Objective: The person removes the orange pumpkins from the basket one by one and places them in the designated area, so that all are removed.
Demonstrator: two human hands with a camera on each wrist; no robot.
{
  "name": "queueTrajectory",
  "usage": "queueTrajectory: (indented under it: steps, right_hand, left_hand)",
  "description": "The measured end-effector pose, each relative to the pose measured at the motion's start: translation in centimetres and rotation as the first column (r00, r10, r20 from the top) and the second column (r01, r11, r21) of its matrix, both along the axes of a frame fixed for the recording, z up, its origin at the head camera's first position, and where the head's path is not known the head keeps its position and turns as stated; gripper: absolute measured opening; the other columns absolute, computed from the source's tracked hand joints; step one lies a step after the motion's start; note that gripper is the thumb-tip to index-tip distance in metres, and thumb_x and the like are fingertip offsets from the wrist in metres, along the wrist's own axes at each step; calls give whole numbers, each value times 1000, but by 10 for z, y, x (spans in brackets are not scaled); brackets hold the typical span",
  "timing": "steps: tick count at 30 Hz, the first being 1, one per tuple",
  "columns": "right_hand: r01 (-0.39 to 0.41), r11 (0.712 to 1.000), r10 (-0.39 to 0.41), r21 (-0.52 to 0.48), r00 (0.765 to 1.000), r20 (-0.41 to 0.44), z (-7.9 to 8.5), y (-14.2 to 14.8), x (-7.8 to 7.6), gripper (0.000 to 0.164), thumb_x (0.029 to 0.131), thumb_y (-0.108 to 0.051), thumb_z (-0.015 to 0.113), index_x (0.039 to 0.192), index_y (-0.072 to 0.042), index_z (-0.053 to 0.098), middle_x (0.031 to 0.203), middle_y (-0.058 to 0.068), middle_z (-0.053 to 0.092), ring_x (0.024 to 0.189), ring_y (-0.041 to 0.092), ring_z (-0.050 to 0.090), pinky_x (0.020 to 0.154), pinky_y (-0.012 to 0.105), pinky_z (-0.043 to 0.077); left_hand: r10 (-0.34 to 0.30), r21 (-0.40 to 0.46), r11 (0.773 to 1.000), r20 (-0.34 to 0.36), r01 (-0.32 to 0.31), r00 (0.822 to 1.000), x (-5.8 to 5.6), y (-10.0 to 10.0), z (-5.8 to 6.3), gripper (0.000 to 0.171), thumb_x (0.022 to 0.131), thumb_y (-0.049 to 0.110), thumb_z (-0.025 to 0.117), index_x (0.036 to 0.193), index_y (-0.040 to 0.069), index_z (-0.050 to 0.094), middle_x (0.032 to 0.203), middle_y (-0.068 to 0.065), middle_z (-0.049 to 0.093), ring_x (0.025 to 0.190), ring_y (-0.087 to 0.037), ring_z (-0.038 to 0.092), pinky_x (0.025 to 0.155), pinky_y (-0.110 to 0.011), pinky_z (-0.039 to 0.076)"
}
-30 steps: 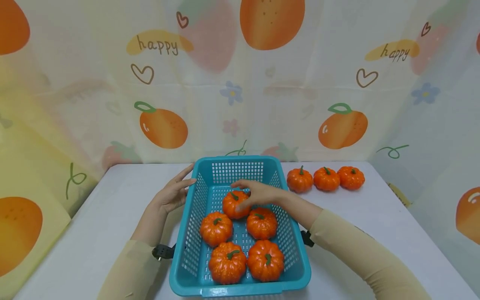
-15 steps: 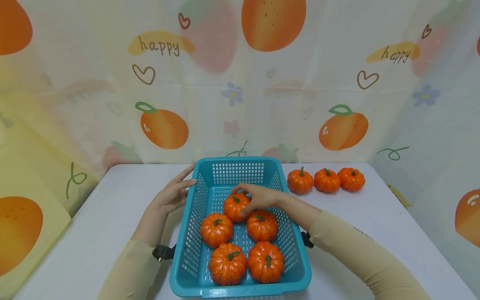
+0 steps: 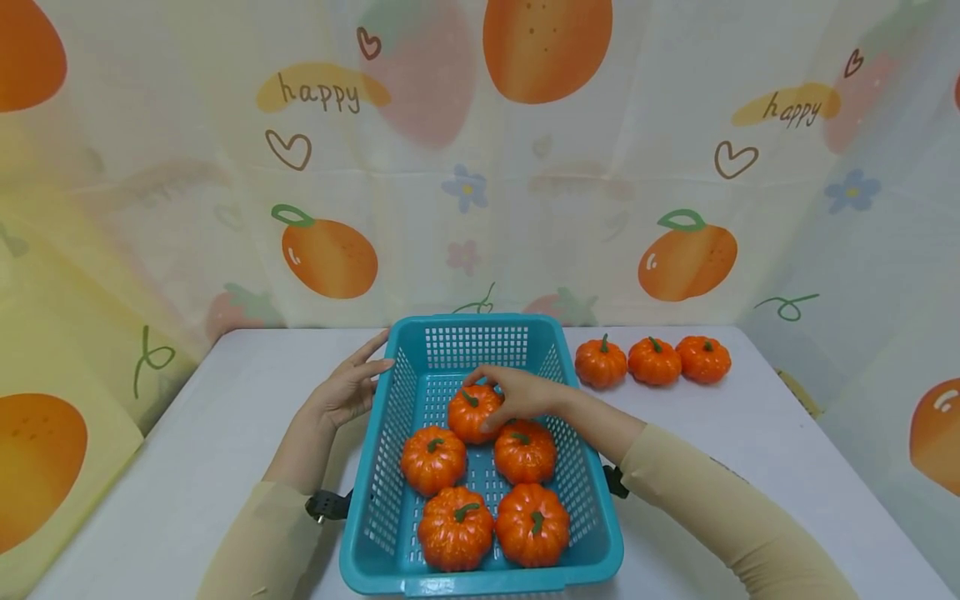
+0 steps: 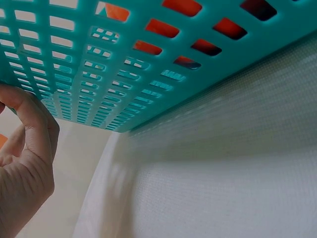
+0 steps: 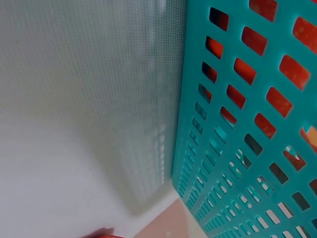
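A teal plastic basket (image 3: 611, 546) with slotted walls stands on the white table and holds several orange toy pumpkins. My right hand (image 3: 521, 394) reaches over the basket's right wall and grips the rearmost pumpkin (image 3: 472, 417), thumb and fingers curled about it. Just in front lie a pumpkin (image 3: 432, 461) on the left and another pumpkin (image 3: 525, 454) on the right. My left hand (image 3: 347, 390) is at the basket's outer left side, fingers extended and touching near the rim. In the left wrist view, the left hand (image 4: 29, 153) rests by the slotted wall (image 4: 114, 64).
Three more pumpkins stand in a row on the table right of the basket: a near one (image 3: 600, 364), a middle one (image 3: 654, 362) and a far-right one (image 3: 703, 359). A fruit-printed cloth (image 3: 510, 233) hangs behind the table (image 3: 217, 417).
My right hand's fingers and thumb have closed onto the rearmost pumpkin, which has shifted very slightly right. My left hand and the basket stay where they were.
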State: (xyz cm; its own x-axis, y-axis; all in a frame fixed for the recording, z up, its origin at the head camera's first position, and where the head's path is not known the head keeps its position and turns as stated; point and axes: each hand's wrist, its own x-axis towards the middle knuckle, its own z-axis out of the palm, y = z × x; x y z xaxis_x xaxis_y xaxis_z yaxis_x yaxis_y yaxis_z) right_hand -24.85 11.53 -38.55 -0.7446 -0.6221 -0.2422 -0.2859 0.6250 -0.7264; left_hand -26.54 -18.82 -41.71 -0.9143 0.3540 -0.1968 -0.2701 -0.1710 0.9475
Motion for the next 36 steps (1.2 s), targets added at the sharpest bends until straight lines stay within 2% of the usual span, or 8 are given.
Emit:
queueTrajectory:
  steps: [6,10,16,22,28,36]
  right_hand:
    - [44,998,-45,-48,998,-38,-1,1,-1,60,84,-18,78,137,-22,51,140,13,52,122,30,54,98,43,53]
    - [100,985,-102,-140,995,-4,2,3,0,62,85,-23,77,141,-25,51,146,11,49,127,32,51,98,43,54]
    - [146,955,-138,-259,989,50,8,6,0,67,88,-24,75,148,-22,46,149,12,46,121,33,56,86,39,61]
    - [174,941,-168,-292,985,44,16,10,0,68,88,-24,75,149,-23,43,148,10,46,119,33,58,92,40,59]
    - [223,903,-214,-366,975,65,30,24,2,65,89,-22,74,146,-22,43,150,11,43,123,36,53,97,46,55]
    - [279,867,-268,-414,959,86,40,47,0,65,87,-23,75,145,-25,46,150,8,43,126,36,49,98,45,54]
  left_hand:
    - [-2,4,1000,5,2,1000,0,-1,0,67,103,15,51,159,28,17,113,1,64,88,-11,68,73,-27,63]
    - [-3,2,1000,8,3,1000,0,0,0,68,102,17,53,159,28,16,114,2,63,89,-11,68,73,-27,63]
    - [-1,-6,1000,1,1,1000,0,0,0,68,102,17,52,159,28,17,113,1,63,89,-11,67,73,-27,63]
    - [12,-33,999,-1,-12,1000,0,0,0,69,102,19,54,159,28,17,114,2,63,89,-11,68,74,-28,63]
    - [5,-30,1000,-6,-6,1000,1,1,2,70,102,19,54,159,29,16,117,0,61,90,-12,68,74,-28,63]
    - [-4,-19,1000,-5,4,1000,2,-1,1,68,102,18,52,159,28,15,119,-1,60,93,-13,68,74,-29,63]
